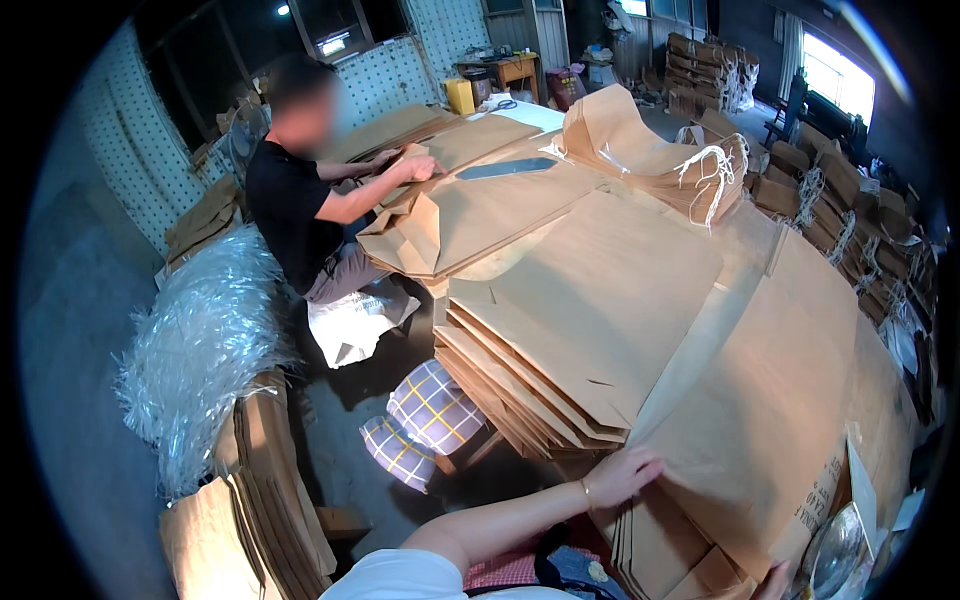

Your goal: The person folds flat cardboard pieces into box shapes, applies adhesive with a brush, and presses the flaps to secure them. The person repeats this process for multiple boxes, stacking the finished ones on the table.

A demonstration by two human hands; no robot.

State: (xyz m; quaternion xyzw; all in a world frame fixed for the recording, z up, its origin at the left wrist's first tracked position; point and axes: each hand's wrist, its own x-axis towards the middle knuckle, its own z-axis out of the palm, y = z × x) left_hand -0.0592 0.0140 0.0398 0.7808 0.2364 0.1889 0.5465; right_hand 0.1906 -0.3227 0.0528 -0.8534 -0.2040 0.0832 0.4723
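A large brown paper sack (755, 400) lies before me on top of a stack, its near end bowed up. My left hand (622, 477) has its fingers closed on the sack's left edge, near the corner. At the bottom rim of the view only part of my right hand (774, 582) shows, closed at the near edge of the same sack; its other fingers are hidden. Beneath it are more sacks with folded ends (690, 570). To the left, another stack of sacks (590, 300) overhangs the table edge.
Across the table a seated co-worker (300, 180) handles folded paper, near a flat grey metal blade-shaped strip (507, 168). A checked cushion (435, 405) is on a stool. Clear plastic strands (210, 350) are heaped left. Tied sack bundles (840, 210) stand right.
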